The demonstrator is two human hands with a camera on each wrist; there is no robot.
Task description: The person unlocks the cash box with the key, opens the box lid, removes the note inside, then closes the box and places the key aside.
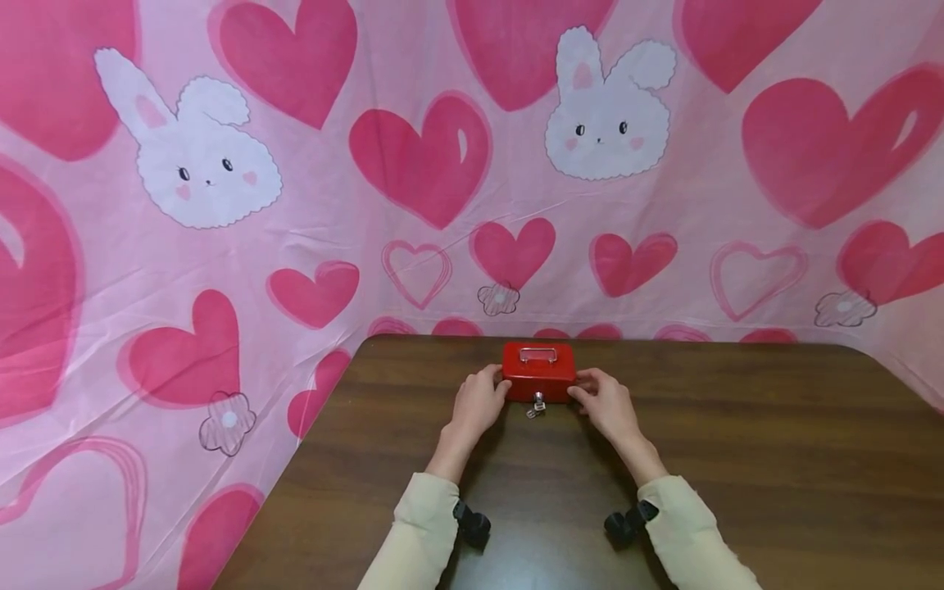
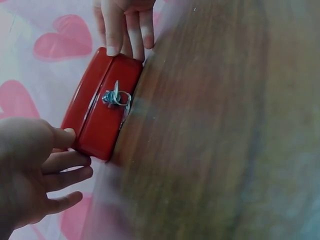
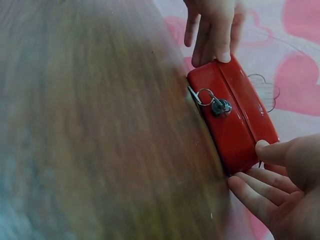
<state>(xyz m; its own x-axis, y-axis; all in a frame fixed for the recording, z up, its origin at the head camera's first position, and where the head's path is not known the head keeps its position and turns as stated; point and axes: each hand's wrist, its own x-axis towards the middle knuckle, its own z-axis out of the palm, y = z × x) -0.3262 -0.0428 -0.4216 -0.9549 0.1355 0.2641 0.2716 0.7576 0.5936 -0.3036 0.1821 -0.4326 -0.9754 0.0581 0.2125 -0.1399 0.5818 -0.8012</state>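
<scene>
A small red cash box (image 1: 538,382) sits on the table near its far edge, lid down, with a metal carry handle (image 1: 538,356) lying flat on top. Keys on a ring (image 2: 120,97) hang from the lock in its front face. My left hand (image 1: 480,399) holds the box's left end, its thumb at the front corner in the left wrist view. At the right end my right hand (image 1: 606,403) grips the box, thumb by the lid seam and fingers at the side in the right wrist view. Parts of the fingers are hidden behind the box.
The dark wooden table (image 1: 737,459) spreads out on both sides of the box. Behind it and along the left hangs a pink cloth (image 1: 413,74) printed with hearts and rabbits. A black wrist camera (image 1: 473,525) is strapped to each forearm.
</scene>
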